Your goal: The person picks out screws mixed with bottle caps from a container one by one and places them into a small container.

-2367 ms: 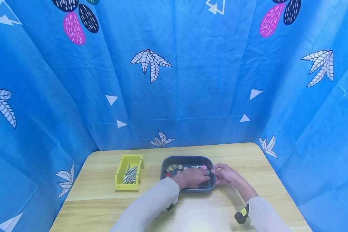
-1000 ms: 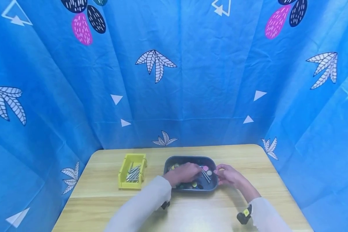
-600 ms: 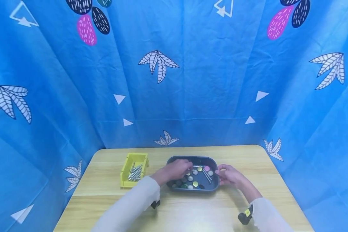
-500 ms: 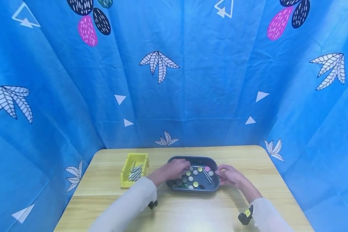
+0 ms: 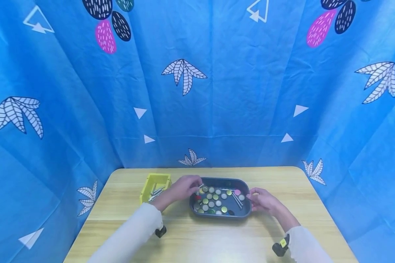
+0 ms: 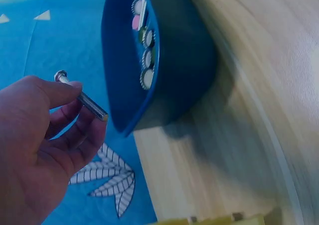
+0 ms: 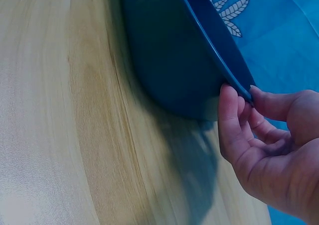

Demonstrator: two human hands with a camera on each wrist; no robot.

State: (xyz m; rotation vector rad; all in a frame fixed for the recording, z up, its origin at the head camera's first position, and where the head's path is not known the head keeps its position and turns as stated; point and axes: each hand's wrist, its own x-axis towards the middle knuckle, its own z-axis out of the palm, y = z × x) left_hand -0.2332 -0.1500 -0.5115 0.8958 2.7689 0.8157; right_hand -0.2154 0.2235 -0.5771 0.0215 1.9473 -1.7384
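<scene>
My left hand [image 5: 185, 185] pinches a metal bolt [image 6: 90, 104] between thumb and fingers, above the left end of the dark tray [image 5: 217, 216]. The bolt has a hex head and a threaded shank, tilted in the left wrist view. My right hand [image 5: 262, 200] holds the tray's right rim, thumb on the inner side and fingers outside. Inside the tray lie many bottle caps [image 5: 224, 209] in white, gold, red, pink and green, plus a few more bolts [image 5: 237, 200] at the right.
Left of the tray stands a yellow bin [image 5: 160, 176] with several bolts [image 5: 156, 191] in it, partly hidden by my left forearm. Both rest on a wooden table [image 5: 224, 239]. A blue patterned curtain [image 5: 237, 91] encloses the back and sides.
My left hand has moved left from inside the tray to above its left end, carrying a bolt and uncovering the caps. My right hand stays on the rim. The head view has shifted slightly.
</scene>
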